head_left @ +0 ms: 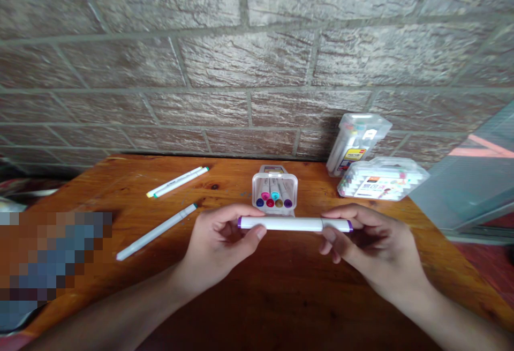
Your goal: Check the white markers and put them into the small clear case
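Note:
A white marker pen (291,224) with purple ends lies level across the middle of the view, above the table. My left hand (223,238) pinches it near the left end between thumb and fingers. At the other end, around the cap seam, my right hand (377,249) grips it the same way. Just behind the pen stands a small clear case (295,185) with its open side facing me. Several markers (275,195) lie inside it, their pink, teal, blue, red, tan and purple ends showing.
Two markers (179,181) lie side by side at the back left; another marker (156,232) rests nearer. A tall clear marker box (353,147) and a handled marker case (383,180) stand at the back right. Behind the wooden table (257,297) rises a brick wall (249,61). A pixelated patch covers the left.

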A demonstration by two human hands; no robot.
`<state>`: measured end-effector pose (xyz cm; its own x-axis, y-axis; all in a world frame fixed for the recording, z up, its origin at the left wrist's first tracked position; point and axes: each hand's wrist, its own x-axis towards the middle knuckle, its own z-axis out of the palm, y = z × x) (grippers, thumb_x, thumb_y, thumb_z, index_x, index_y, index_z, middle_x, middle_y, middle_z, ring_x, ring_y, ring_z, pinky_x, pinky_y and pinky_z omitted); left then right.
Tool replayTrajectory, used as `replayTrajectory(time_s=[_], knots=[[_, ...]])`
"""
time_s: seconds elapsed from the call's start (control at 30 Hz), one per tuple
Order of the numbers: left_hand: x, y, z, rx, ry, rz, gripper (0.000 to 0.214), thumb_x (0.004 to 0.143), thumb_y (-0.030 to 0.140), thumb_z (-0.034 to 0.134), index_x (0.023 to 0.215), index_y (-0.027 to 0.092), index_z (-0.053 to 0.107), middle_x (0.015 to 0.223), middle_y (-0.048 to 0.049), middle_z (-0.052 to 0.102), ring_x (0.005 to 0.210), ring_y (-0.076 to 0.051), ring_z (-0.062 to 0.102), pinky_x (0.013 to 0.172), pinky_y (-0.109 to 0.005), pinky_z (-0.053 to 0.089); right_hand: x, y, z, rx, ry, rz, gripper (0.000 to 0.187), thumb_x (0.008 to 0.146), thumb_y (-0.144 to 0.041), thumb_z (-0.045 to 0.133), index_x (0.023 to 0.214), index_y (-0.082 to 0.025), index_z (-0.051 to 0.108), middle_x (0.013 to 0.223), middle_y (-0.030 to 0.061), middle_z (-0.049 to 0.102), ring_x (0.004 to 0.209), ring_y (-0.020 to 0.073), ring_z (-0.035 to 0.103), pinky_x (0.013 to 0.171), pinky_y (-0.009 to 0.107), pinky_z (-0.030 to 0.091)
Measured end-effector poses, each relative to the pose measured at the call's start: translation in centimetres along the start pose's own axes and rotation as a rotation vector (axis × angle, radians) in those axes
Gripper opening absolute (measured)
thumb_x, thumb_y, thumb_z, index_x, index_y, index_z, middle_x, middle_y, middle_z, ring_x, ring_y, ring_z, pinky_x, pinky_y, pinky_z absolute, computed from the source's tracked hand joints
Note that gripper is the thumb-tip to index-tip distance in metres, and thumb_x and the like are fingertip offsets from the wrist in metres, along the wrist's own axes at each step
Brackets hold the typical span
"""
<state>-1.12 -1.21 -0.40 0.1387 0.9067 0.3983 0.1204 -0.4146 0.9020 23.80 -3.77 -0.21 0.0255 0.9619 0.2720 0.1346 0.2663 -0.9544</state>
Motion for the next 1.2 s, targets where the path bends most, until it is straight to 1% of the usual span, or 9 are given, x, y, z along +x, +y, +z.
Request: replayTrajectory(time_s=[0.17, 0.27, 0.4, 0.5, 0.6, 0.73, 0.87, 1.0, 1.2], knots=[[0.0, 0.0, 0.0, 0.021, 0.023, -0.005, 0.007, 0.077, 0.014, 0.082, 0.084, 0.015, 0.081, 0.066, -0.0027, 0.077, 0.051, -0.011, 0.062, 0.046, -0.017, 0.046, 0.1, 0.1, 0.0, -0.005, -0.015, 0.0, 0.021, 0.084, -0.036, 0.089, 0.094, -0.019, 0.079, 0.061, 0.0025, 0.075, 0.047, 0.0146, 0.066, 0.044, 0.023, 0.052], [0.0, 0.0, 0.0, 0.034, 0.031, -0.002, 0.008, 0.076, 0.014, 0.083, 0.084, 0.015, 0.082, 0.069, -0.0039, 0.079, 0.055, -0.012, 0.066, 0.05, -0.018, 0.05, 0.1, 0.0, 0.0, 0.015, -0.025, 0.012, 0.02, 0.083, -0.033, 0.09, 0.094, -0.02, 0.079, 0.061, 0.0014, 0.075, 0.047, 0.0131, 0.065, 0.046, 0.021, 0.054], [0.1, 0.0, 0.1, 0.027, 0.028, -0.016, 0.007, 0.077, 0.016, 0.083, 0.084, 0.015, 0.081, 0.067, -0.0032, 0.077, 0.051, -0.012, 0.063, 0.047, -0.018, 0.048, 0.1, 0.0, 0.0, 0.028, -0.019, 0.032, 0.022, 0.082, -0.034, 0.091, 0.093, -0.019, 0.079, 0.061, 0.0016, 0.074, 0.047, 0.0141, 0.067, 0.046, 0.022, 0.056], [0.1, 0.0, 0.0, 0.013, 0.011, -0.03, 0.007, 0.08, 0.018, 0.082, 0.086, 0.016, 0.08, 0.06, 0.0003, 0.072, 0.043, -0.009, 0.055, 0.041, -0.018, 0.042, 0.2, 0.2, -0.1, 0.031, -0.044, 0.013, 0.02, 0.083, -0.032, 0.09, 0.093, -0.019, 0.079, 0.062, 0.002, 0.075, 0.046, 0.0144, 0.068, 0.045, 0.022, 0.058], [0.1, -0.1, -0.1, -0.017, -0.009, -0.04, 0.009, 0.084, 0.02, 0.08, 0.092, 0.015, 0.079, 0.056, 0.0018, 0.067, 0.042, -0.009, 0.053, 0.039, -0.017, 0.039, 0.3, 0.3, -0.1, 0.058, -0.063, 0.01, 0.019, 0.085, -0.031, 0.089, 0.094, -0.019, 0.078, 0.063, 0.0018, 0.076, 0.044, 0.0137, 0.069, 0.043, 0.019, 0.058], [0.0, -0.3, -0.3, -0.074, -0.029, -0.079, 0.014, 0.091, 0.025, 0.077, 0.1, 0.014, 0.078, 0.06, 0.0002, 0.069, 0.044, -0.01, 0.057, 0.041, -0.018, 0.044, 0.6, 0.1, -0.2, 0.083, -0.101, 0.001, 0.018, 0.088, -0.032, 0.086, 0.095, -0.018, 0.078, 0.061, 0.0022, 0.076, 0.044, 0.0141, 0.07, 0.042, 0.018, 0.059], [-0.1, -0.7, -0.3, -0.148, -0.021, -0.086, 0.017, 0.095, 0.029, 0.075, 0.106, 0.016, 0.078, 0.07, -0.0018, 0.073, 0.048, -0.01, 0.06, 0.046, -0.019, 0.048, 1.0, 0.0, -0.4, 0.104, -0.139, 0.002, 0.016, 0.092, -0.032, 0.083, 0.096, -0.017, 0.079, 0.062, 0.0028, 0.077, 0.045, 0.0138, 0.07, 0.042, 0.018, 0.059], [-0.2, -1.0, -0.4, -0.203, -0.027, -0.1, 0.019, 0.099, 0.031, 0.072, 0.11, 0.016, 0.076, 0.077, -0.0036, 0.076, 0.05, -0.01, 0.06, 0.049, -0.021, 0.048, 1.0, 0.1, -0.5, 0.151, -0.134, 0.02, 0.019, 0.094, -0.036, 0.081, 0.099, -0.017, 0.078, 0.074, 0.0064, 0.081, 0.048, 0.0151, 0.072, 0.041, 0.02, 0.058], [-0.2, -1.0, -0.4, -0.291, -0.034, -0.122, 0.023, 0.1, 0.033, 0.071, 0.112, 0.015, 0.077, 0.079, -0.0051, 0.076, 0.051, -0.011, 0.06, 0.05, -0.024, 0.05, 1.0, 0.2, -0.6, 0.215, -0.13, 0.067, 0.019, 0.097, -0.036, 0.078, 0.104, -0.019, 0.075, 0.088, 0.0092, 0.085, 0.049, 0.0155, 0.073, 0.041, 0.022, 0.058]])
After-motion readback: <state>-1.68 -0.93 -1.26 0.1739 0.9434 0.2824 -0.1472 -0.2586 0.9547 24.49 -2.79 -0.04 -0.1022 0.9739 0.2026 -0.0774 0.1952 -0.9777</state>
